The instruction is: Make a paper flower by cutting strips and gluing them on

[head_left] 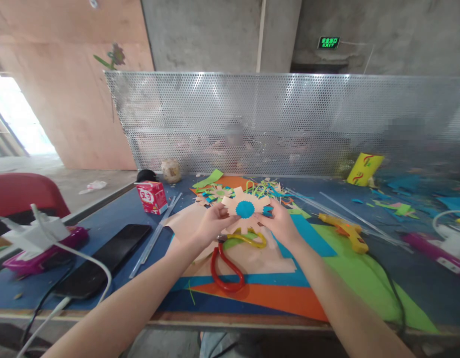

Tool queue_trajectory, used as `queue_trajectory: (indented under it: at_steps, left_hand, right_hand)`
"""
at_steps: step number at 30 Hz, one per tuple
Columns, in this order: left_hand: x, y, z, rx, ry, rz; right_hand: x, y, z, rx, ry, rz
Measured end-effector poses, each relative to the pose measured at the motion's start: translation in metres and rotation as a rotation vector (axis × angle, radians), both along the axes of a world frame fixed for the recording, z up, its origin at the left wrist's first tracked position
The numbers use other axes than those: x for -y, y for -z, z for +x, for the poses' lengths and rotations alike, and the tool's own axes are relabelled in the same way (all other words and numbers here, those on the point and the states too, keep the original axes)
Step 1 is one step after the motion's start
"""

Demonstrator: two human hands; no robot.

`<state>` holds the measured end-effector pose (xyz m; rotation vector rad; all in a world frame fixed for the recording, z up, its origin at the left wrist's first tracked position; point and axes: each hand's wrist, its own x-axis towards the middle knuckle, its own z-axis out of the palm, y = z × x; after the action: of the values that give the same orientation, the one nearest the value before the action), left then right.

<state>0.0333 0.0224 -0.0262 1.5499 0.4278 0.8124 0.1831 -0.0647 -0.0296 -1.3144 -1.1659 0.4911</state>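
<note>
Between my two hands I hold up a cream paper flower with square-ended petals and a scalloped blue disc at its middle. My left hand pinches its left edge. On the other side, my right hand grips the right edge, where a bit of blue paper also shows by the fingers. Below the flower lie scissors with one red and one yellow handle, their blades partly hidden. They rest on cream paper sheets, with blue and orange sheets underneath.
A yellow glue gun lies right on green paper; clear glue sticks lie left. A black phone, red box and power strips flank the work. Paper scraps and a perforated metal screen stand behind.
</note>
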Motion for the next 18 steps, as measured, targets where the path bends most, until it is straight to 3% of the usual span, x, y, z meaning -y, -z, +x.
queue_trajectory:
  at_steps: [18]
  left_hand:
    - [-0.015,0.017,-0.002,-0.120,-0.084,-0.070]
  right_hand:
    - [-0.003,0.003,0.005,-0.093,0.009,0.017]
